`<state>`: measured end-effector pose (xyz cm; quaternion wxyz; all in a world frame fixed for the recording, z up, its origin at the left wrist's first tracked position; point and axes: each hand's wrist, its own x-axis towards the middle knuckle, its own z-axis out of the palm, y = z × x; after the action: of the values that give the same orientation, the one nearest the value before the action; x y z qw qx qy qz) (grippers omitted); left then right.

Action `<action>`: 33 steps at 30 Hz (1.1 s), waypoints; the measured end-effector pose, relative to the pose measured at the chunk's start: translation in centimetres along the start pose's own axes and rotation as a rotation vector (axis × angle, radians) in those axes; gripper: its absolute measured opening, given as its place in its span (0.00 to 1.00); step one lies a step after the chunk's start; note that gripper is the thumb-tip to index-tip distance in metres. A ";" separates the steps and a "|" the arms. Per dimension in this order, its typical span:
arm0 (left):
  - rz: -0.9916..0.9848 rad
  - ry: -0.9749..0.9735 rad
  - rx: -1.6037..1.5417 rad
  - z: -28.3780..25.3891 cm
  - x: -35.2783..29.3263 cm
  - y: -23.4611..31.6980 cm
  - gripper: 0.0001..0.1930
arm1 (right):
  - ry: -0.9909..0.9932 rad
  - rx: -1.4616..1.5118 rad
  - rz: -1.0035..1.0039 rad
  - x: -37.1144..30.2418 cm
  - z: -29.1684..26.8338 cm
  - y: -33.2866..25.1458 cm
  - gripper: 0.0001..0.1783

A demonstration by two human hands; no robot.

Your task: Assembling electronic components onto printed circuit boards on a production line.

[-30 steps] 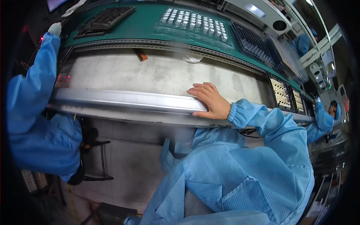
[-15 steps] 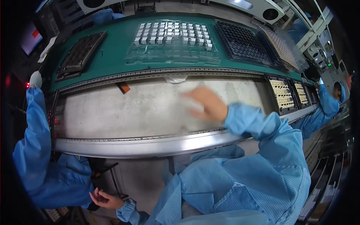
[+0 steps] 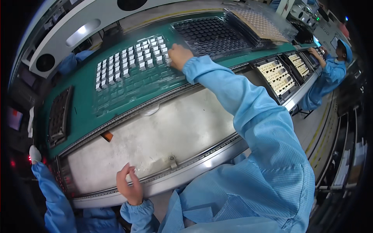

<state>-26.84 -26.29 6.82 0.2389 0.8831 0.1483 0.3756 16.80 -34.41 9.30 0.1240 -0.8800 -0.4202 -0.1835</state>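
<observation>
My right hand [image 3: 180,56] reaches over the green bench to the right end of a clear plastic tray [image 3: 128,94]. Its fingers are closed at a small white block [image 3: 168,58] on the tray's near right corner, and the fingertips are partly hidden. Several rows of similar white blocks [image 3: 131,62] stand in the tray. My left hand [image 3: 130,185] hovers at the conveyor's near metal rail [image 3: 210,159], with thumb and fingers apart and nothing in them.
Black trays of round pockets [image 3: 211,35] and a tan tray stack [image 3: 262,25] lie to the right. Dark frames with cream parts [image 3: 276,75] sit on the line. A dark fixture [image 3: 60,116] lies left. Co-workers stand at both ends; a gloved hand [image 3: 35,154] shows left.
The view has turned and shifted to the right. My right hand has gone from above the conveyor to the white blocks. My left hand has risen from below the rail to it.
</observation>
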 end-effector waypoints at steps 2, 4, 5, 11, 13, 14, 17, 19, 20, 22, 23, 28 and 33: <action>0.013 -0.063 -0.013 1.5 2.5 1.7 0.13 | -0.047 -0.039 0.002 0.2 -0.5 0.4 0.16; 0.138 -0.241 0.018 2.6 4.2 2.8 0.13 | -0.115 -0.050 -0.025 0.7 -1.1 0.5 0.17; 0.160 -0.249 0.006 3.2 5.0 3.1 0.14 | -0.187 -0.066 -0.056 1.0 -1.3 0.6 0.19; 0.071 -0.218 -0.156 10.5 10.0 5.6 0.15 | -0.169 0.035 -0.156 1.7 -1.1 5.3 0.21; -0.104 -0.219 -0.284 12.7 11.3 5.5 0.19 | -0.067 0.038 -0.233 0.8 -1.7 6.6 0.22; -0.093 -0.237 -0.289 13.4 11.8 5.7 0.19 | -0.007 0.030 -0.243 0.7 -1.3 6.9 0.22; -0.310 -0.147 -0.501 16.0 12.6 6.2 0.28 | 0.168 0.324 -0.289 -0.4 -2.6 6.7 0.18; -0.286 -0.131 -0.604 16.8 13.0 7.6 0.28 | 0.096 0.595 -0.324 -2.8 -4.3 4.1 0.15; -0.262 -0.102 -0.699 17.0 13.3 7.8 0.28 | -0.026 0.700 -0.351 -4.0 -4.9 2.8 0.15; -0.232 -0.152 -0.769 17.8 12.8 7.0 0.27 | -0.172 0.805 -0.458 -7.1 -4.6 1.2 0.16; -0.260 -0.224 -0.751 18.2 12.4 5.9 0.26 | -0.193 0.740 -0.509 -8.4 -4.2 0.5 0.16; -0.445 -0.364 -0.732 18.8 11.4 3.7 0.18 | -0.308 0.828 -0.427 -9.9 -3.1 0.9 0.21; -0.428 -0.332 -0.711 19.0 11.4 3.6 0.16 | -0.164 0.626 -0.508 -11.7 -2.0 3.7 0.21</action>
<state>-4.92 -30.19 4.09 0.6204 0.7439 0.1492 0.1987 12.44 -45.54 5.84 0.3028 -0.6796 -0.6682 -0.0008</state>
